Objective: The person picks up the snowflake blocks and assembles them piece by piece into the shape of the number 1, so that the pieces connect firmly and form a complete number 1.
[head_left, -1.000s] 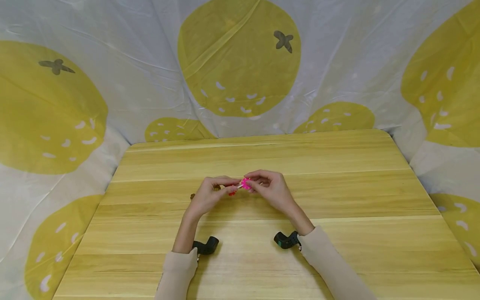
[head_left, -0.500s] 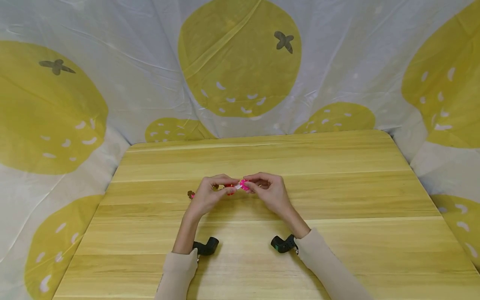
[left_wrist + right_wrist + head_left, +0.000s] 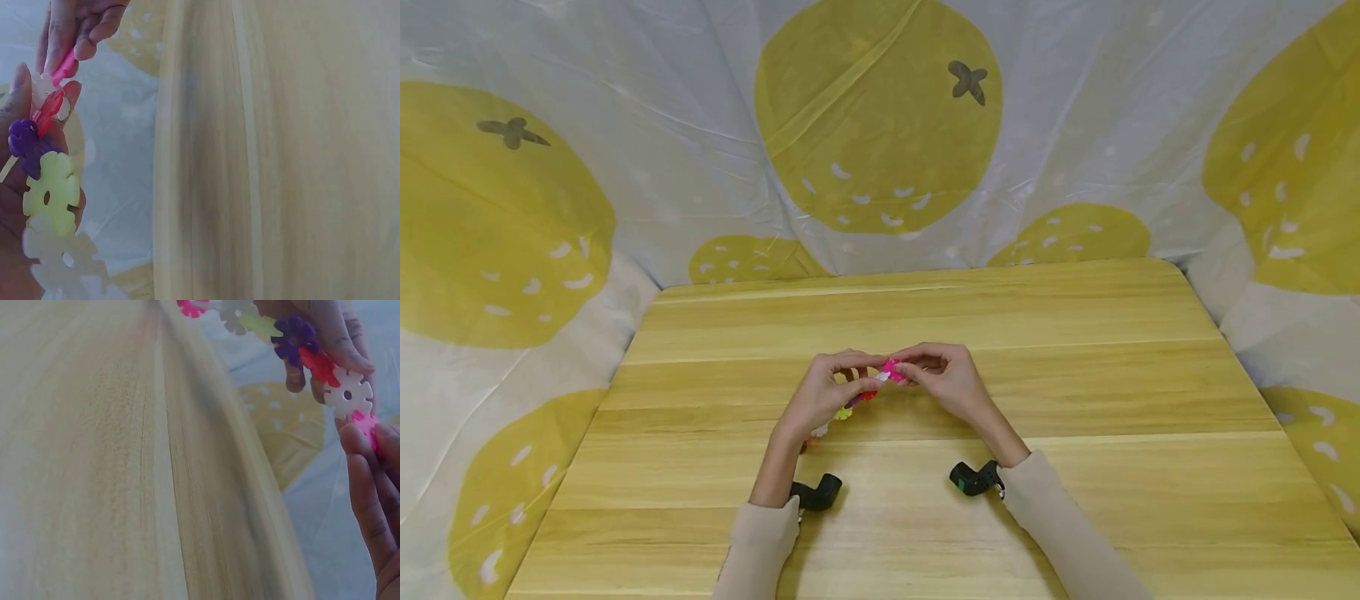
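Note:
Above the table, both hands hold a chain of slotted, flower-shaped plastic discs linked edge to edge. My right hand (image 3: 951, 382) pinches the pink disc (image 3: 364, 430) at the chain's end between thumb and fingers. That disc is joined to a white disc (image 3: 334, 401), which my left hand (image 3: 816, 396) pinches together with the neighbouring red disc (image 3: 320, 364). From there the chain runs across the left palm through a purple disc (image 3: 294, 339), a yellow-green disc (image 3: 55, 187) and another white disc (image 3: 47, 244). A second pink disc (image 3: 192, 307) shows farther along; the wrist hides part of the chain.
A wooden table (image 3: 1075, 350) lies beneath the hands. Black wrist cameras (image 3: 820, 493) stick out inward from both cuffs. Behind the table hangs a pale curtain (image 3: 1075, 100) printed with large yellow fruit.
The chain has swung from behind the left hand to its near side, so its yellow, white and purple discs now show below the fingers. Both hands stay close together.

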`<act>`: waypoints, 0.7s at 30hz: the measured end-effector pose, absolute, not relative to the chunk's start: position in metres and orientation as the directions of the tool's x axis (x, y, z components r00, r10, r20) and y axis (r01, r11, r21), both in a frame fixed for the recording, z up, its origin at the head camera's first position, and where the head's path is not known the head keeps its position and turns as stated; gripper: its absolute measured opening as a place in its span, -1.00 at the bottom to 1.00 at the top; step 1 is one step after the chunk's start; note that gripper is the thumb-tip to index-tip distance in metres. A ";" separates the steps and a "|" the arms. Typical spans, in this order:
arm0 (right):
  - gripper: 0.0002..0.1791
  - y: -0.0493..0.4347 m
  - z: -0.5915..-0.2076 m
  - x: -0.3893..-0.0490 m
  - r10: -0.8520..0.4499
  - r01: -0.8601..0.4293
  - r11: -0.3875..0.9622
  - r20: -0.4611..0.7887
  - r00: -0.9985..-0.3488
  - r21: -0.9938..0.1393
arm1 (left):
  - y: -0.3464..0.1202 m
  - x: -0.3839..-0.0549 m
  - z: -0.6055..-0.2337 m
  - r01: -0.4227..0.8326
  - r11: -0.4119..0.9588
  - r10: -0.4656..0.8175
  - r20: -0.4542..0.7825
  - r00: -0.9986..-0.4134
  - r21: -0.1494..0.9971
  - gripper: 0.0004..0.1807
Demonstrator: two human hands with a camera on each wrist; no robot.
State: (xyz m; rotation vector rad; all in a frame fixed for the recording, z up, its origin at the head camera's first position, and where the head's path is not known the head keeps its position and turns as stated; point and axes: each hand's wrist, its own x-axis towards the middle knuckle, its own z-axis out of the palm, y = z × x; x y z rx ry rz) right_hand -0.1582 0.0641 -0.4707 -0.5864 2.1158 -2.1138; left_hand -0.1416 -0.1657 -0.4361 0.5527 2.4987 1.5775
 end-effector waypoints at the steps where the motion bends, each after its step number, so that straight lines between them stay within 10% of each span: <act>1: -0.83 0.064 -0.471 -0.159 -0.334 -0.198 -0.041 0.201 -0.921 -0.979 | -0.166 -0.141 -0.436 0.225 0.389 0.371 0.071 -0.926 0.893 -0.68; 21: -0.85 0.061 -0.465 -0.155 -0.325 -0.215 -0.005 0.205 -0.923 -0.977 | -0.163 -0.142 -0.437 0.255 0.427 0.371 0.089 -0.924 0.868 -0.71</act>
